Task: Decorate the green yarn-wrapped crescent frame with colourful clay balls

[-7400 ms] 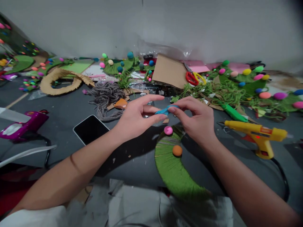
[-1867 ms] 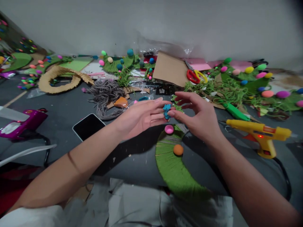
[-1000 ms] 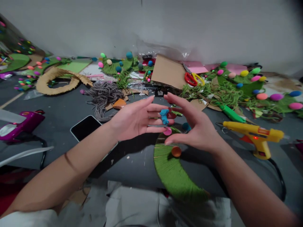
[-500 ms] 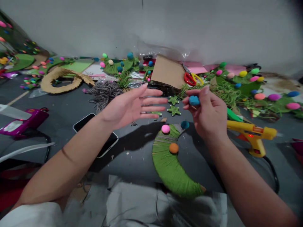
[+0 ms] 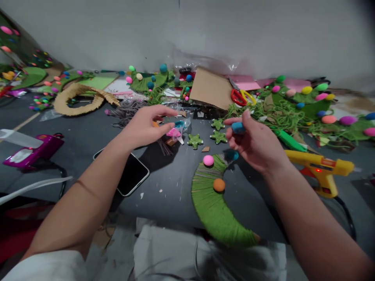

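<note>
My left hand [image 5: 148, 125] is over the table with thumb and fingers apart, beside small pink and blue pieces [image 5: 175, 133] in clear plastic. Between thumb and fingers, my right hand [image 5: 252, 140] holds a small blue piece [image 5: 238, 127]. Below the hands lies a green yarn-wrapped crescent [image 5: 209, 203] bearing a pink ball [image 5: 208, 160] and an orange ball [image 5: 218, 185], with a teal ball [image 5: 232, 155] at its upper tip. Green stars [image 5: 195, 141] rest between the hands.
A yellow glue gun [image 5: 322, 166] lies right, its red light on. A phone [image 5: 133, 175] sits under my left forearm, and a purple glue gun [image 5: 35, 152] at far left. Behind are scissors [image 5: 238, 97], cardboard [image 5: 211, 88] and green yarn [image 5: 278, 115].
My left hand has turned from an outstretched open palm to fingers curved downward, and moved left, uncovering a star and the small pieces. My right hand still holds the blue piece.
</note>
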The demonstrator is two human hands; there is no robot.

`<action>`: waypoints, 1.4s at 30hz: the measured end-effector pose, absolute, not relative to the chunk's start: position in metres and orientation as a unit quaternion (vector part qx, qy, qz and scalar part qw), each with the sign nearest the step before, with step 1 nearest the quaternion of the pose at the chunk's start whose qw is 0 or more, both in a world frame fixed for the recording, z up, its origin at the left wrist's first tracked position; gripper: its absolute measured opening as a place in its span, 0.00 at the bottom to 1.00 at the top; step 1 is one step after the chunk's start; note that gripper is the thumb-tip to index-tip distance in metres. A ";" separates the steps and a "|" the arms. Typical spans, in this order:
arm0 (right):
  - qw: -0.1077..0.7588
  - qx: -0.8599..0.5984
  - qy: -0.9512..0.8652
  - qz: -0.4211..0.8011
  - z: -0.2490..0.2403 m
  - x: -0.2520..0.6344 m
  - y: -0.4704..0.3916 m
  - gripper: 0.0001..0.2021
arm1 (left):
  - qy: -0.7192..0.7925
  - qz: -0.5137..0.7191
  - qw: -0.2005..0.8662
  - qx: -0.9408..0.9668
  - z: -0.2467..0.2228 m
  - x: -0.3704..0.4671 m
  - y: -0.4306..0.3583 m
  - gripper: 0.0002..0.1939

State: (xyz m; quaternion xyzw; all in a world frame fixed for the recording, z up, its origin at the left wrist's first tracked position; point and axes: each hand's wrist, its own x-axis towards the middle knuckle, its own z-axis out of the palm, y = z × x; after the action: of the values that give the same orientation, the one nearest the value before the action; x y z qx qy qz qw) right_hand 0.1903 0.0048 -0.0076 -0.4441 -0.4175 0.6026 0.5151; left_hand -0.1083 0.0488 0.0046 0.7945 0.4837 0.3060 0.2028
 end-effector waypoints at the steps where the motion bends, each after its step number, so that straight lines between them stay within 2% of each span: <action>1: 0.508 -0.450 -0.427 0.598 -0.008 0.191 0.005 0.22 | 0.476 0.285 0.179 0.812 0.003 -0.109 0.050 0.18; 2: 0.503 -0.453 -0.437 0.592 -0.009 0.191 0.005 0.23 | 0.465 0.264 0.167 0.829 0.001 -0.111 0.051 0.20; 5: 0.498 -0.444 -0.454 0.590 -0.010 0.192 0.003 0.13 | 0.443 0.187 0.165 0.861 -0.001 -0.115 0.053 0.28; 7: 0.491 -0.431 -0.455 0.605 -0.010 0.191 0.001 0.12 | 0.438 0.137 0.155 0.875 -0.001 -0.118 0.054 0.30; 9: 0.475 -0.423 -0.453 0.624 -0.009 0.190 -0.001 0.11 | 0.430 0.108 0.132 0.887 -0.002 -0.121 0.057 0.28; 12: 0.455 -0.426 -0.475 0.621 -0.009 0.188 -0.002 0.09 | 0.426 0.101 0.106 0.893 -0.007 -0.123 0.062 0.21; 14: 0.438 -0.444 -0.529 0.576 -0.009 0.185 -0.003 0.08 | 0.424 0.108 0.097 0.894 -0.009 -0.122 0.064 0.17; 19: 0.391 -0.479 -0.705 0.347 -0.006 0.174 -0.014 0.08 | 0.398 0.188 0.097 0.893 -0.004 -0.108 0.050 0.13; 26: 0.414 -0.410 -0.788 0.201 -0.011 0.163 -0.022 0.10 | 0.313 0.255 0.145 0.903 0.009 -0.080 0.021 0.10; 30: 0.418 -0.424 -0.786 0.167 -0.015 0.164 -0.020 0.10 | 0.300 0.296 0.176 0.890 0.006 -0.074 0.018 0.09; 36: 0.424 -0.439 -0.762 0.217 -0.011 0.165 -0.021 0.09 | 0.360 0.321 0.280 0.830 0.006 -0.068 0.011 0.08; 42: 0.433 -0.437 -0.757 0.221 -0.010 0.161 -0.024 0.08 | 0.382 0.350 0.287 0.806 0.004 -0.062 0.007 0.08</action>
State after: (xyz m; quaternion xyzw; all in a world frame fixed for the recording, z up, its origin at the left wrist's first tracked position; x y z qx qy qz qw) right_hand 0.1609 -0.0235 -0.0104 -0.4368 -0.7566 0.2210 0.4334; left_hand -0.0616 0.0068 0.0040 0.8057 0.3823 0.3500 0.2865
